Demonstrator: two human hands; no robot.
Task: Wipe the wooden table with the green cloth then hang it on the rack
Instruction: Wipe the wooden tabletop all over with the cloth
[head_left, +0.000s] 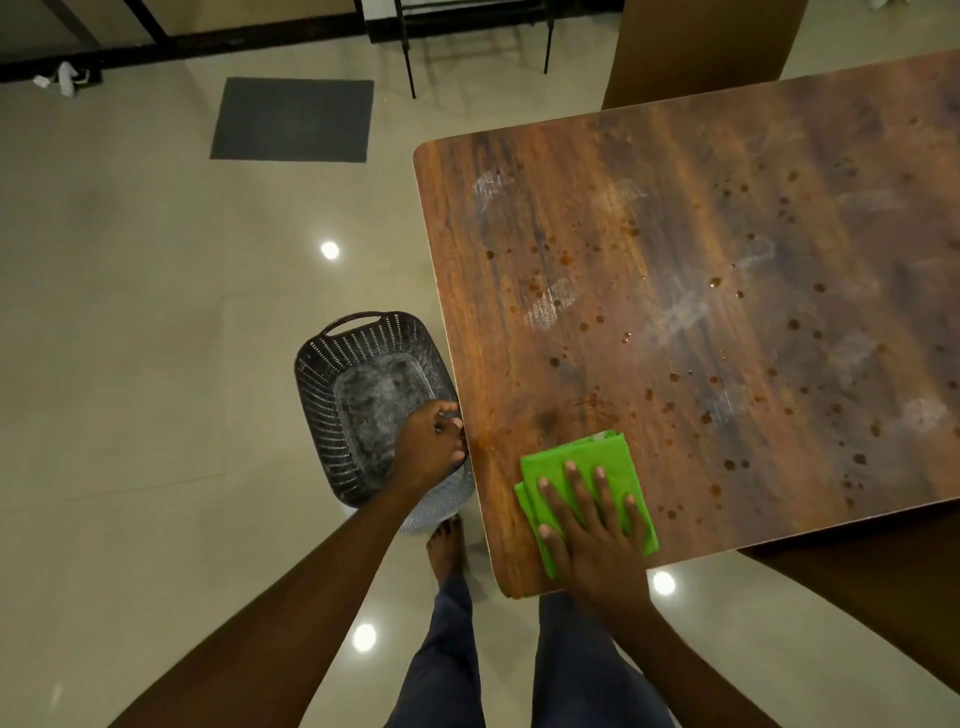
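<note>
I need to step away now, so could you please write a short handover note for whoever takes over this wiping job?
Right hand: flat, fingers spread, pressing the folded green cloth on the near left corner of the wooden table.
Left hand: curled at the table's left edge, above the dark basket on the floor; holding nothing that I can see.
Done: wiping barely begun at the near corner.
Left: brown drops and whitish smears cover most of the top. Wipe those, then hang the cloth on the rack, which I cannot pick out here.
</note>
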